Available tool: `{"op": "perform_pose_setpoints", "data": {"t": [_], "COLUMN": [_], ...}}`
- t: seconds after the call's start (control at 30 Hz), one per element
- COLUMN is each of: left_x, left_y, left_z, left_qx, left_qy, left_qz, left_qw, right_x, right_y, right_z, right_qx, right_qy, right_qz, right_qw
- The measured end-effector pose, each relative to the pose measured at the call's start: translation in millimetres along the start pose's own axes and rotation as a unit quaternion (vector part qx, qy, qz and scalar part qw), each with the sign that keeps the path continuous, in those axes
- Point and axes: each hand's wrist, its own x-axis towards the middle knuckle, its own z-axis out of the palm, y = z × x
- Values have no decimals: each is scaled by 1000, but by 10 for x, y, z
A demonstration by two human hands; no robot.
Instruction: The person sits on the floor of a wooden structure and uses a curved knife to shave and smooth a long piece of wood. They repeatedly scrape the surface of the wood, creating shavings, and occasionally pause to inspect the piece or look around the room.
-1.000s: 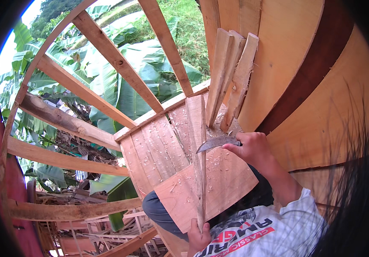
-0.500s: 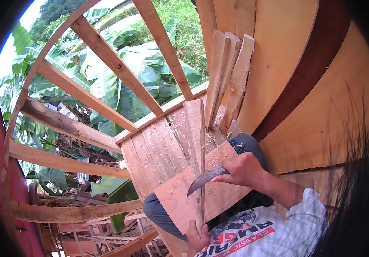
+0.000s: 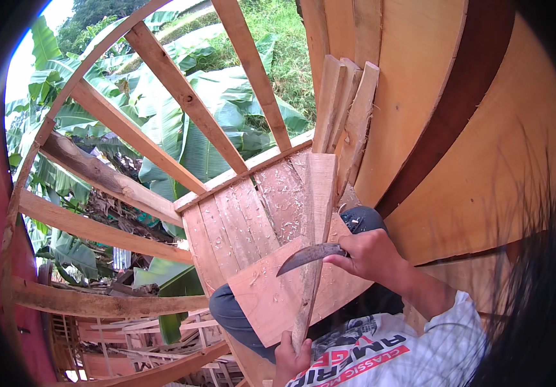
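Observation:
My right hand (image 3: 372, 257) is closed round the handle of a knife with a broad, dark, curved blade (image 3: 307, 257). The blade lies across a long wooden stick (image 3: 320, 200), with its tip pointing left. My left hand (image 3: 292, 353) grips the stick's near end, close to my shirt. From there the stick slants up and away, wider at its far end and narrower toward me. Beneath it a flat wooden board (image 3: 262, 300) rests across my lap, with a few shavings on it.
Several cut wooden pieces (image 3: 355, 122) lean against the plywood wall (image 3: 419, 77) at the right. Pale shavings lie on the plank floor (image 3: 226, 226). A railing of wooden bars (image 3: 187, 97) runs along the left and far side, with banana leaves (image 3: 207, 155) beyond it.
The stick's far end has swung to the right, and its wider face shows more. The knife has shifted slightly up along the stick. Both hands keep their grip.

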Motion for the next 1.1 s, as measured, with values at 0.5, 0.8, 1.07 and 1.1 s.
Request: {"op": "perform_pose_setpoints", "data": {"t": [0.5, 0.8, 1.07, 1.1], "left_x": [-234, -399, -448, -467], "left_y": [191, -20, 19, 37], "left_z": [-107, -271, -351, -359], "left_qx": [37, 51, 95, 102], "left_qy": [23, 75, 55, 54], "left_qz": [-61, 38, 5, -6], "left_qw": [997, 995, 994, 993], "right_x": [-182, -150, -266, -144], "right_y": [-258, -298, -420, -317], "right_z": [-417, -422, -432, -514], "right_qx": [5, 11, 7, 12], "right_qy": [-10, 62, 34, 50], "right_qz": [-24, -4, -67, -8], "right_qw": [1000, 998, 997, 999]}}
